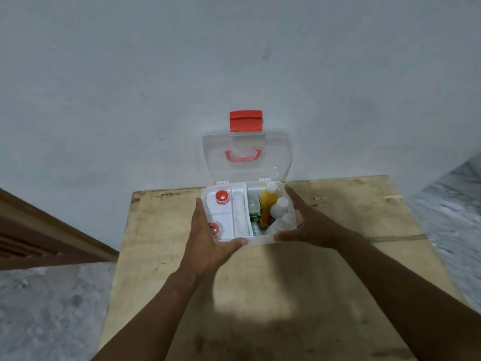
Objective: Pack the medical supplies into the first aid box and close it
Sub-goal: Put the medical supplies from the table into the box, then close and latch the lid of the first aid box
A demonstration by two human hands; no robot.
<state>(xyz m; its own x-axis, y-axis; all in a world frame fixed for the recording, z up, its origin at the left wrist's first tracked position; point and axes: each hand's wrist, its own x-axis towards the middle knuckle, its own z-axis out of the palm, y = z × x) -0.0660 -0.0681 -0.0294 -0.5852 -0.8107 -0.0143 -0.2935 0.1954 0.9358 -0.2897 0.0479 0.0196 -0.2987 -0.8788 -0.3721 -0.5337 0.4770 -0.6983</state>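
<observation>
The open first aid box (260, 239) is sitting at the wooden table's (260, 295) 12 o'clock edge. The left hand (208, 238) is clasping its 8 o'clock corner and the right hand (309, 225) its 4 o'clock corner.

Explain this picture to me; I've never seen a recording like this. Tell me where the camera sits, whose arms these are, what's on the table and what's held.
There is no machine here: a person wears a camera on the head, looking forward and down, so the two arms are the wearer's own. On the wooden table stands a white first aid box, its clear lid open toward the wall, red latch on top. Inside are a yellow bottle, white bottles and a green packet. The left hand and right hand hold the box at its near corners, thumbs along the front edge.
</observation>
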